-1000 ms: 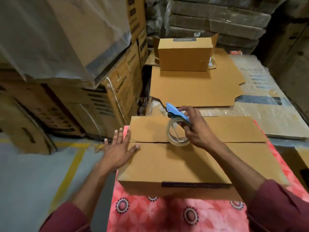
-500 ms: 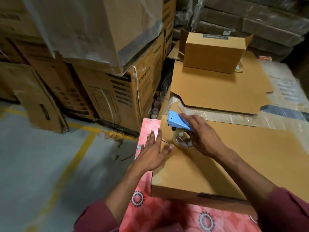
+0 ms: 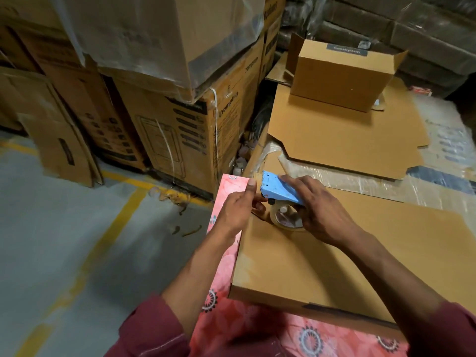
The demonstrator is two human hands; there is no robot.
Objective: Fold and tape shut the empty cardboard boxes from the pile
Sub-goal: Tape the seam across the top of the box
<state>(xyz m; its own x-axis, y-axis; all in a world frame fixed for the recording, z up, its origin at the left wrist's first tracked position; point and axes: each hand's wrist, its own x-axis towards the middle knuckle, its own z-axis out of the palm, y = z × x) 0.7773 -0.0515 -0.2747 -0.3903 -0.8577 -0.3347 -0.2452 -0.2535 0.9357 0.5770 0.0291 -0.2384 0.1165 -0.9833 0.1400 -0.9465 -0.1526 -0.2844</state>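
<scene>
A folded brown cardboard box [image 3: 322, 256] lies on a red floral cloth [image 3: 226, 315] in front of me. My right hand [image 3: 316, 212] grips a blue tape dispenser [image 3: 279, 190] with a clear roll, set down on the box top at its far left end. My left hand [image 3: 237, 212] is at the box's left edge, thumb up, its fingers curled over the edge right next to the dispenser's blade. Whether they pinch the tape end is hidden.
Flat cardboard sheets [image 3: 342, 140] lie beyond the box, with a small assembled box [image 3: 342, 73] standing on them. Stacked printed cartons [image 3: 180, 130] rise on the left. Grey floor with yellow lines [image 3: 103, 243] is at lower left. Plastic-wrapped bundles [image 3: 401, 34] fill the back.
My right hand slid the dispenser left along the box seam to its left end. My left hand went from lying flat by the edge to curling over it beside the dispenser.
</scene>
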